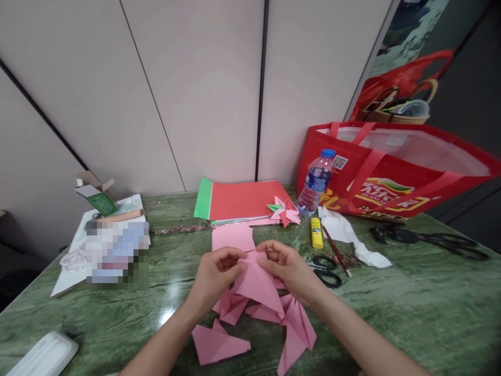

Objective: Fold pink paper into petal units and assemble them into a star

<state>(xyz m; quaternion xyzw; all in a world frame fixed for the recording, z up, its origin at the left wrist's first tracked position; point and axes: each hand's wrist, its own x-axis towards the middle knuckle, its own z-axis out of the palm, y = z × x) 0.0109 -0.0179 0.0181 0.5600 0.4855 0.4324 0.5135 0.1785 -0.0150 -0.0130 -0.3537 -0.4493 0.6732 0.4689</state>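
Note:
Between my two hands is a folded piece of pink paper [260,287], raised a little over the table. My left hand [219,269] pinches its upper left edge between thumb and fingers. On the upper right edge, my right hand [284,266] pinches it the same way. Below lie several more folded pink paper pieces, one a flat-looking piece [217,344] at the front left and another a pointed piece [298,331] at the right. Just beyond my fingers is a pink paper sheet [233,238], partly hidden by my hands.
Behind are stacked coloured sheets [246,201] with a paper flower [284,210] on them. To the right are a glue stick [317,233], scissors [327,271], a pencil [337,251], a water bottle [316,183] and a red bag [391,177]. A small box [97,196] stands left.

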